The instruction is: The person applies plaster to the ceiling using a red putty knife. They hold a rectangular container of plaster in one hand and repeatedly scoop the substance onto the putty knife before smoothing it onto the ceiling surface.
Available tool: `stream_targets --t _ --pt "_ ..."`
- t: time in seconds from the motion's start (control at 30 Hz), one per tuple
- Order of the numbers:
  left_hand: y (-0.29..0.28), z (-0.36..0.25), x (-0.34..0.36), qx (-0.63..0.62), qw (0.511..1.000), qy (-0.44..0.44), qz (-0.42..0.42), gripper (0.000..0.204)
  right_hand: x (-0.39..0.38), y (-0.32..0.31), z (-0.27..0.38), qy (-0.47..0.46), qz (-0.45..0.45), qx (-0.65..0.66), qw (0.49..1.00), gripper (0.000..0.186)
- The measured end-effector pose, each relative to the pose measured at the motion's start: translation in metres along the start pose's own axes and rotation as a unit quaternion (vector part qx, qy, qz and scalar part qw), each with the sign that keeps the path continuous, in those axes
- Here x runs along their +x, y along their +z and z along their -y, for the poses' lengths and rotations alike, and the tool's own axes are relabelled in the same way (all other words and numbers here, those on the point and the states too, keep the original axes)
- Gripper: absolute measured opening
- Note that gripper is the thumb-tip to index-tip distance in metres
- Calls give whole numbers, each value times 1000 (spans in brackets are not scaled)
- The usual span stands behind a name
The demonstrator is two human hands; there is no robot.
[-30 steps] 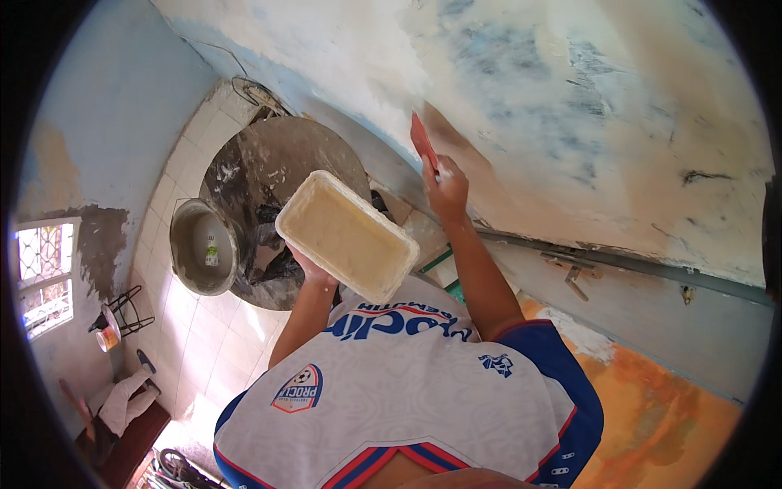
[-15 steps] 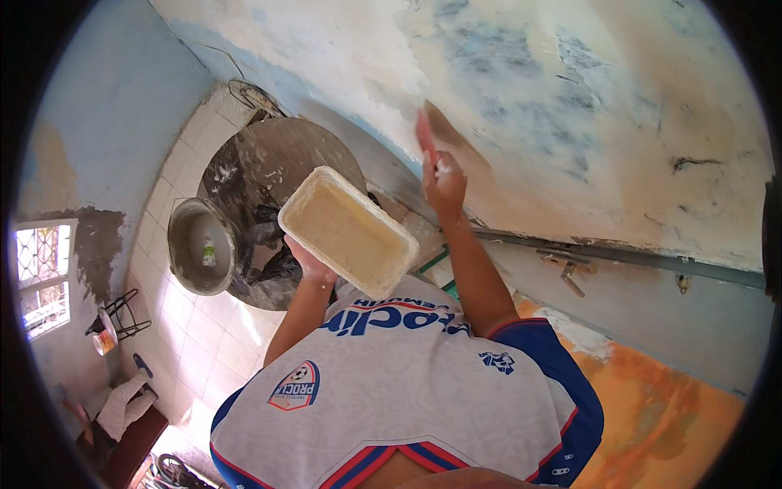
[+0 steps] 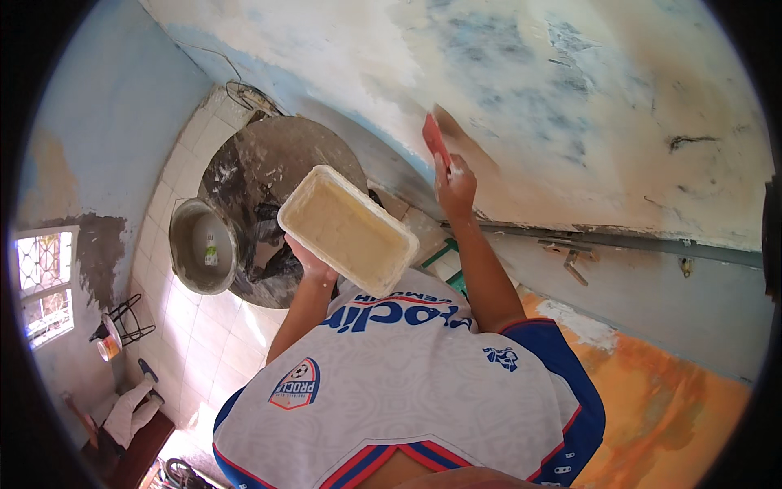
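My left hand (image 3: 309, 259) is closed on a pale rectangular plastic tub (image 3: 401, 267) in front of my chest, with most of its fingers hidden beneath. Smooth cream-coloured putty lies inside the tub, and dried putty crusts its rim. Farther up and to the right, my right hand (image 3: 458, 186) grips a red putty knife (image 3: 435, 137) near the wall. Whether its blade touches the surface I cannot tell. White smears mark that hand. The wall (image 3: 521, 98) is patchy with cream putty over blue and dark areas.
Below stands a round, stained tabletop (image 3: 285, 147), with black plastic (image 3: 281, 269) lying on it. Beside it is a grey bucket (image 3: 189, 244) with a labelled item inside. A green frame (image 3: 453, 265) shows under my right arm. A barred window (image 3: 45, 285) is at far left.
My right hand and the putty knife have moved a little right and down, and the knife shows more of its flat side. The tub stays nearly in place.
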State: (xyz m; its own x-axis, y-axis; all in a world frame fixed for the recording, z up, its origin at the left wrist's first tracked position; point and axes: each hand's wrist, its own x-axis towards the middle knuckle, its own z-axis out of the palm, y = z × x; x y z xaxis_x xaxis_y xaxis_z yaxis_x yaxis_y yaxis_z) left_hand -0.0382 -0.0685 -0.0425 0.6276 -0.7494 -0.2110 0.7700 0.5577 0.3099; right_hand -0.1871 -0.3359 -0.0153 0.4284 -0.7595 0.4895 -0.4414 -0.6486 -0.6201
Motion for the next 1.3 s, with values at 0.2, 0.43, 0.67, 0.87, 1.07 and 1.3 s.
stream_targets --t 0.2,0.43,0.67,0.87,1.07,1.3 --pt "4 6 -10 -26 1000 -4 0 74 -13 -40 -5 96 -56 -22 994 28" --pt "7 3 -10 -18 1000 -3 10 69 -18 -15 32 32 16 41 999 27" --pt "9 0 -10 -24 999 13 37 68 22 0 16 44 -30 -34 998 24" --pt "4 -3 -20 -31 999 17 7 64 -26 -36 27 92 -12 20 996 26" --pt "19 -9 -17 -21 1000 11 10 61 27 38 40 -15 40 -19 999 28" --pt "13 -9 -22 -30 999 18 18 61 12 -3 18 73 -73 9 995 26"
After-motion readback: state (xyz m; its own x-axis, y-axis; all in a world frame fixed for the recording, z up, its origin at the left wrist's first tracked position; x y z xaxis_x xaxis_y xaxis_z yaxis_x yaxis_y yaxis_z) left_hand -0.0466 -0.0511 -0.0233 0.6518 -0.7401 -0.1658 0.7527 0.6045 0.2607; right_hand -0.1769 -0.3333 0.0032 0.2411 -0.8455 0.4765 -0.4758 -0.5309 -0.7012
